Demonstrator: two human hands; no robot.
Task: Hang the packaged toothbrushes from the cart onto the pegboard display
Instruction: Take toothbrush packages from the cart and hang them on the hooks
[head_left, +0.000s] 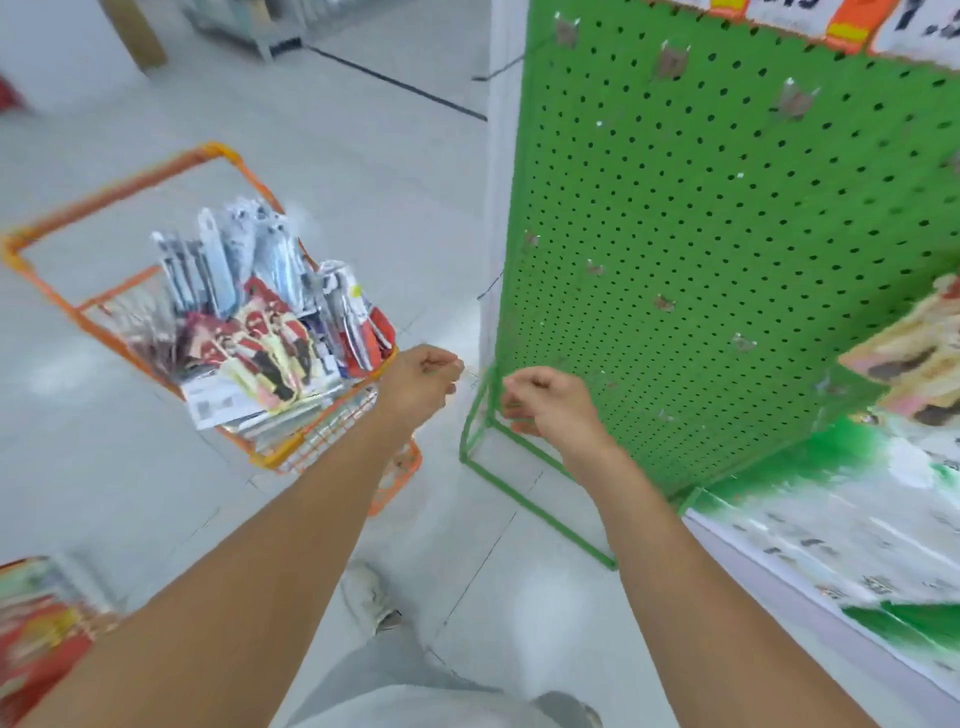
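The orange wire cart (62, 270) stands on the floor at the left, full of packaged toothbrushes (270, 332) in grey, blue and red cards. The green pegboard display (701, 249) rises at the right with several bare metal hooks (672, 62). My left hand (423, 384) hovers beside the cart's near right corner, fingers curled closed. My right hand (550, 405) is in front of the pegboard's lower left corner, also curled closed. No package shows in either hand. The view is blurred by motion.
The pegboard's green floor frame (540, 509) juts out below my right hand. A white shelf (831, 545) with green printed packs lies at the right, and blurred packs (914, 358) hang at the far right. Red goods (36, 634) sit at the lower left. My shoe (369, 597) is on the pale floor.
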